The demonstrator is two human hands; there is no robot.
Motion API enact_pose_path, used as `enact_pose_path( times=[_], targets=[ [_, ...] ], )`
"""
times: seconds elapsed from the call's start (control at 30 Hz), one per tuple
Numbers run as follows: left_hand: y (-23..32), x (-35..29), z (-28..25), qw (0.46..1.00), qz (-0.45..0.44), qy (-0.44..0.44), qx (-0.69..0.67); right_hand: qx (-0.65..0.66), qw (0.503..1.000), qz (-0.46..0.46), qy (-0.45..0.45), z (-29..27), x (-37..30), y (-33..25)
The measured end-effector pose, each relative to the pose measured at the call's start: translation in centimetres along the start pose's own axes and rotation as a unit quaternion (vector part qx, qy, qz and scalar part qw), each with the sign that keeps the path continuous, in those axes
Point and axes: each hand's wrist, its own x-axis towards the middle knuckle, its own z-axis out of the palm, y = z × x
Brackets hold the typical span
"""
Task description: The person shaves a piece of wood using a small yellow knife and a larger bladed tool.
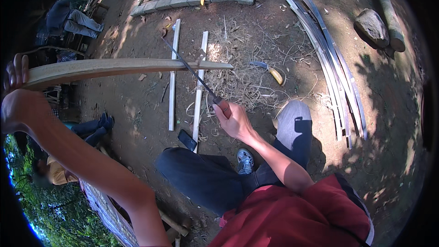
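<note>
Fingers (17, 71) of the left hand (16, 91) curl shut around one end of a long bamboo slat (123, 67), held level above the ground. Right hand (233, 121) is closed on the handle of a long knife (192, 71), its blade laid across the slat near the far end. Two pale strips (173, 77) lie on the dirt below; a bundle of split strips (329, 64) lies well apart to the right. A second knife (270, 72) rests among shavings.

Harsh dappled sunlight, deep shadows, sharp centre, fisheye-bent dark rim.
</note>
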Motion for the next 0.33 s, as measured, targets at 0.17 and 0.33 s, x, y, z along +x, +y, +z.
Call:
enact_pose_path(
  times=[0.17, 0.33],
  targets=[
    [0.7, -2.7, 1.0, 0.999, 0.003, 0.043, 0.028, -0.024, 0.998, -0.006, -0.051, -1.0, 0.8, -8.4],
    [1.0, -4.8, 4.0, 0.959, -0.057, 0.123, 0.249, 0.017, 0.998, -0.034, -0.044, -1.3, 0.2, -10.3]
  ],
)
